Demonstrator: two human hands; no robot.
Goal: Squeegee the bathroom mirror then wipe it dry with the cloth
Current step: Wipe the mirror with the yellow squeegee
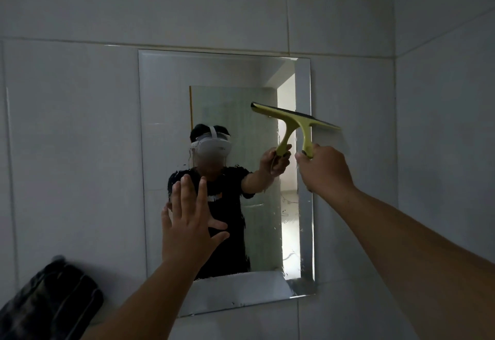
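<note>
A rectangular frameless mirror hangs on the grey tiled wall, with water drops and streaks across its lower and right parts. My right hand grips the handle of a yellow-green squeegee. Its blade lies tilted across the mirror's right edge, about halfway up, and reaches past it over the tile. My left hand is raised flat in front of the mirror's lower left part, fingers spread, holding nothing. Whether it touches the glass I cannot tell. A dark folded cloth lies at the lower left.
Grey wall tiles surround the mirror, and a wall corner runs down close to its right. The mirror reflects a person in a white headset and a bright doorway.
</note>
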